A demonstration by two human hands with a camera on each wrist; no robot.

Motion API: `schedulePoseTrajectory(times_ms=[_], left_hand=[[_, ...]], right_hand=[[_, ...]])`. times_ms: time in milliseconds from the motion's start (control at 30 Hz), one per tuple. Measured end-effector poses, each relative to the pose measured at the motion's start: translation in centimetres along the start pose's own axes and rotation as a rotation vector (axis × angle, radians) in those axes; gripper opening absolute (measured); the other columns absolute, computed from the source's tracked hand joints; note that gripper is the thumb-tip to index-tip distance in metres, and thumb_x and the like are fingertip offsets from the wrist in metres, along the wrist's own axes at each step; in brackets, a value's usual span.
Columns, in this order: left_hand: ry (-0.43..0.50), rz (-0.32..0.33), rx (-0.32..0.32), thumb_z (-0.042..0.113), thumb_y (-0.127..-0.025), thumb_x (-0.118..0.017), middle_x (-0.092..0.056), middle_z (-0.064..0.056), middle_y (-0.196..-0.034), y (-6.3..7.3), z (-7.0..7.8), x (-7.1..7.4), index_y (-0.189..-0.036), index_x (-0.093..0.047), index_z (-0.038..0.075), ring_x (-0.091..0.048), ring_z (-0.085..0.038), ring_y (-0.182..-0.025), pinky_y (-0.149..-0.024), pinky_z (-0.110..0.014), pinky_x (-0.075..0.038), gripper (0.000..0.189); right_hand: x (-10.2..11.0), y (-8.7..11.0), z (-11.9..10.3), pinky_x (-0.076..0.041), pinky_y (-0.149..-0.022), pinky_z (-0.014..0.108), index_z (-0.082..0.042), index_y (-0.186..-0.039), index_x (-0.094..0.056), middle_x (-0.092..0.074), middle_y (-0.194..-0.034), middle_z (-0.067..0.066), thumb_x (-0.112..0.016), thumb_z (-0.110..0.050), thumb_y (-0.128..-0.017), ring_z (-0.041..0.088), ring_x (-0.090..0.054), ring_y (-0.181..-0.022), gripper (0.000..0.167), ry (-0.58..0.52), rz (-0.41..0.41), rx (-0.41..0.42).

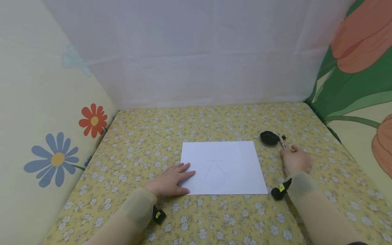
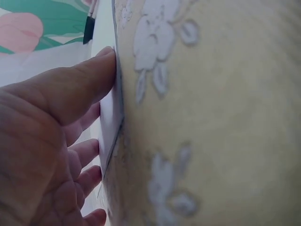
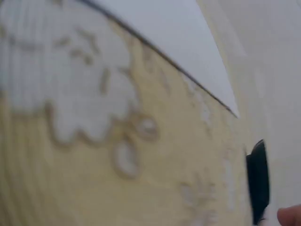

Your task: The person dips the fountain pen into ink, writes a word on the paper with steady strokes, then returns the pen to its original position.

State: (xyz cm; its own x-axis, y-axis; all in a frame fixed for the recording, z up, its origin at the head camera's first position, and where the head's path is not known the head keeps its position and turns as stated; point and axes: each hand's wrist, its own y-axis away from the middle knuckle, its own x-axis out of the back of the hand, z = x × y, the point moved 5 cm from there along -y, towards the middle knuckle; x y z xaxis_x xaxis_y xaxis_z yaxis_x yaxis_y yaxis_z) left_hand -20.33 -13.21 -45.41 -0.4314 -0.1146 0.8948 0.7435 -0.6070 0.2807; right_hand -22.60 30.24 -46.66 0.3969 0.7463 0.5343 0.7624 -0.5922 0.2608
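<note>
A white sheet of paper (image 1: 239, 177) lies on the table, with a short thin horizontal line and two slanting lines below it. My left hand (image 1: 171, 178) rests on the paper's left edge, fingers spread and fairly straight; the left wrist view shows its thumb (image 2: 80, 84) along the edge. To the right of the paper, my right hand (image 1: 295, 160) has its fingers curled around the near end of a slim pale stick-like thing (image 1: 283, 143), whose exact kind I cannot tell. Beside its far end sits a black oval object (image 1: 269, 138). Only a fingertip (image 3: 289, 216) shows in the right wrist view.
A yellow cloth with white flowers (image 1: 147, 132) covers the table. A pale sheet (image 1: 196, 68) hangs behind it. Flower-printed panels (image 1: 55, 102) stand at the left and right sides.
</note>
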Motion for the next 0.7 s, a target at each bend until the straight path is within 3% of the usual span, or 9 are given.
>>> schedulePoseTrajectory(times_ms=[133, 200, 567, 700], left_hand=[[-0.008, 0.007, 0.002, 0.047, -0.087, -0.067, -0.019, -0.004, -0.159, -0.1, 0.1, 0.2, -0.148, -0.04, 0.025, -0.016, -0.031, -0.145, -0.113, -0.059, -0.017, 0.07], [-0.015, 0.017, 0.002, 0.047, -0.086, -0.068, -0.021, -0.004, -0.159, -0.1, 0.2, 0.3, -0.147, -0.042, 0.025, -0.019, -0.032, -0.144, -0.111, -0.061, -0.017, 0.07], [-0.063, 0.035, 0.009, 0.048, -0.083, -0.07, -0.026, -0.003, -0.157, -0.3, 0.5, 0.8, -0.144, -0.046, 0.028, -0.023, -0.034, -0.142, -0.11, -0.063, -0.016, 0.068], [-0.07, 0.039, 0.011, 0.049, -0.083, -0.07, -0.028, -0.003, -0.156, -0.4, 0.5, 0.8, -0.144, -0.046, 0.028, -0.024, -0.034, -0.141, -0.111, -0.063, -0.016, 0.069]], right_hand=[[0.8, 0.3, -1.3, -0.039, -0.096, 0.057, -0.024, -0.152, -0.031, -0.031, -0.154, 0.007, -0.055, -0.056, -0.09, 0.036, -0.035, -0.132, 0.074, -0.035, 0.01, 0.071], [1.1, 0.6, -2.2, -0.033, -0.102, 0.059, -0.023, -0.152, -0.031, -0.03, -0.154, 0.008, -0.055, -0.059, -0.089, 0.036, -0.03, -0.136, 0.076, -0.021, 0.019, 0.12], [1.5, 2.7, -5.2, -0.02, -0.107, 0.061, -0.017, -0.15, -0.036, -0.032, -0.149, 0.015, -0.053, -0.057, -0.092, 0.037, -0.008, -0.142, 0.072, 0.028, -0.026, 0.323], [1.5, 3.3, -5.8, -0.019, -0.104, 0.065, -0.012, -0.146, -0.042, -0.035, -0.146, 0.02, -0.054, -0.051, -0.094, 0.043, -0.012, -0.139, 0.067, 0.09, -0.022, 0.452]])
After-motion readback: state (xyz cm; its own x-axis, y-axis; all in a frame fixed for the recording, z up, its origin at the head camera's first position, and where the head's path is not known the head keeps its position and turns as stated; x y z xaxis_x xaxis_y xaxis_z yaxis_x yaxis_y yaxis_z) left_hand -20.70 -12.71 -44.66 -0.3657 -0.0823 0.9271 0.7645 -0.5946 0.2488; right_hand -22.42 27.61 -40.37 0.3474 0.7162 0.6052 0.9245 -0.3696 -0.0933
